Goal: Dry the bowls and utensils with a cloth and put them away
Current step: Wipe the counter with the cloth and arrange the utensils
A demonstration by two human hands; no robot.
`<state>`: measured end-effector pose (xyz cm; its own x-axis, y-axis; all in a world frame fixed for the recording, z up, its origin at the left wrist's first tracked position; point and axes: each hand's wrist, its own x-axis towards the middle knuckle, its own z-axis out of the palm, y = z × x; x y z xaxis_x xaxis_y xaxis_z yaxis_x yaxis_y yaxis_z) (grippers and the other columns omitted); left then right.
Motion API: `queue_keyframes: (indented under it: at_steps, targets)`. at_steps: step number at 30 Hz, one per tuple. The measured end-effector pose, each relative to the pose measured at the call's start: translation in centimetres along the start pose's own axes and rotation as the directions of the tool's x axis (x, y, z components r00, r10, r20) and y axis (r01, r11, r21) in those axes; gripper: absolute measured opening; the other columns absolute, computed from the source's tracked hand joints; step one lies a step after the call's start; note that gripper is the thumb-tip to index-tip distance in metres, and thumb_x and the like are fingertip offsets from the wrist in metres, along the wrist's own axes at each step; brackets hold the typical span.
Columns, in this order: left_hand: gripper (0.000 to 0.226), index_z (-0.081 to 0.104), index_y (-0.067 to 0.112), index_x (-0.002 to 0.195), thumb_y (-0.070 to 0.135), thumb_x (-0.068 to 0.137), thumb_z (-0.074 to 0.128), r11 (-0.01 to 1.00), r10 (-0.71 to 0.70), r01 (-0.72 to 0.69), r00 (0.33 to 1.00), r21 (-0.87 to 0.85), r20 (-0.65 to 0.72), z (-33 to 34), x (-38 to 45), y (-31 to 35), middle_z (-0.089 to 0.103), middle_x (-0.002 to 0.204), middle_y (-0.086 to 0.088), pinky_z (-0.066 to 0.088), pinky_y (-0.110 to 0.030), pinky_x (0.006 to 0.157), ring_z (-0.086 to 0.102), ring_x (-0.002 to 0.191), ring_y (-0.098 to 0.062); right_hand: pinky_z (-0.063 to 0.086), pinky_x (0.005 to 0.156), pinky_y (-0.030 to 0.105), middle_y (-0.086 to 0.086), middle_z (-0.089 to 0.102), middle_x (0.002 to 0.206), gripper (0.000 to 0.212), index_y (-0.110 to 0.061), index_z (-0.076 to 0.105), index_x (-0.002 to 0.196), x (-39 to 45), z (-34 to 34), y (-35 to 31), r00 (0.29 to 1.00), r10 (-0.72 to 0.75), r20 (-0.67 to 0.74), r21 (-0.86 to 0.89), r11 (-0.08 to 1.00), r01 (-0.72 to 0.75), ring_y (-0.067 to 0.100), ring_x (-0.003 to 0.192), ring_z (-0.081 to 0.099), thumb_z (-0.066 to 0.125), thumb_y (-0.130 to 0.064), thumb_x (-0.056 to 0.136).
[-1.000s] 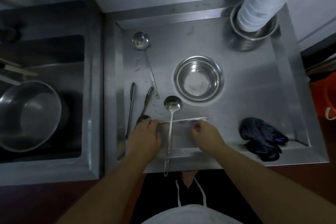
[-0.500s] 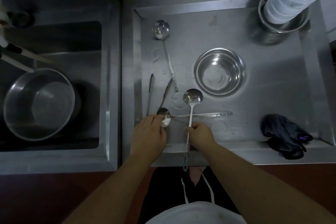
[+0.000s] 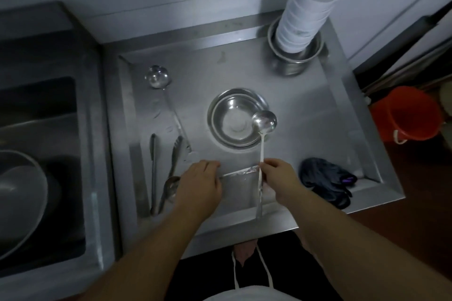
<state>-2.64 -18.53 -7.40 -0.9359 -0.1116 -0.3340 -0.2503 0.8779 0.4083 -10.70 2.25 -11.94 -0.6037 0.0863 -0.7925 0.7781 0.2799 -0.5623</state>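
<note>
While the right hand [image 3: 277, 176] pinches a ladle [image 3: 264, 122] handle, the left hand [image 3: 199, 182] grips, seemingly, a blurred spoon [image 3: 241, 171]; both over the bench [image 3: 305, 110].

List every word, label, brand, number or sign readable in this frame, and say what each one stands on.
None: no text can be read anywhere in the frame.
The ladle, the steel bowl, the stack of white bowls and the orange bucket show no readable marking.
The small purple patch on the dark cloth is too small to tell whether it is a label.
</note>
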Motion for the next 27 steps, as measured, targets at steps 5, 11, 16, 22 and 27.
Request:
queue_keyframes:
  at_steps: [5,11,16,22,27]
  targets:
    - [0.04,0.064,0.017,0.137,0.022,0.097,0.061,0.998,0.036,-0.039,0.998,0.054,0.056,1.4,2.7,3.6,0.066,0.131,-0.005,0.046,-0.042,0.1,0.06,0.118,-0.029,0.058,0.061,0.031,0.01,0.077,0.076,0.015,-0.013,0.077,0.085,5.0,-5.7,-2.8,0.994,0.038,-0.102,0.132,0.991,-0.025,0.021,0.064,0.07,0.068,-0.008,0.095]
    - [0.034,0.071,0.013,0.122,0.017,0.088,0.069,0.997,0.002,-0.007,0.997,0.072,0.072,3.2,4.5,7.5,0.07,0.113,-0.01,0.054,-0.047,0.085,0.065,0.102,-0.036,0.063,0.084,0.045,0.017,0.075,0.094,0.017,-0.014,0.072,0.085,10.7,-9.6,-5.0,0.989,0.072,-0.133,0.208,0.977,-0.043,0.031,0.084,0.071,0.065,-0.008,0.099]
    - [0.039,0.066,0.018,0.133,0.024,0.095,0.064,0.996,-0.055,0.049,0.995,0.07,0.079,3.7,5.5,10.0,0.069,0.123,-0.007,0.052,-0.045,0.094,0.063,0.112,-0.032,0.064,0.075,0.047,0.022,0.075,0.098,0.014,-0.014,0.072,0.087,13.4,-10.7,-6.3,0.992,0.08,-0.101,0.116,0.991,-0.069,0.034,0.08,0.07,0.066,-0.014,0.099]
    - [0.044,0.062,0.02,0.14,0.023,0.096,0.062,0.992,-0.114,0.11,0.99,0.056,0.083,3.7,6.1,11.5,0.066,0.13,-0.005,0.048,-0.044,0.1,0.06,0.12,-0.029,0.061,0.074,0.039,0.01,0.075,0.09,0.01,-0.016,0.073,0.09,14.2,-10.7,-6.7,0.99,0.093,-0.106,0.055,0.995,-0.087,0.029,0.078,0.071,0.067,-0.016,0.098]
    - [0.042,0.064,0.018,0.137,0.023,0.096,0.062,0.991,-0.127,0.123,0.989,0.055,0.072,3.9,5.7,11.5,0.068,0.127,-0.005,0.05,-0.045,0.099,0.061,0.116,-0.028,0.053,0.071,0.031,0.004,0.069,0.089,0.011,-0.02,0.066,0.087,14.0,-11.3,-5.7,0.98,0.011,-0.201,-0.135,0.99,-0.038,0.022,0.077,0.066,0.066,-0.02,0.098]
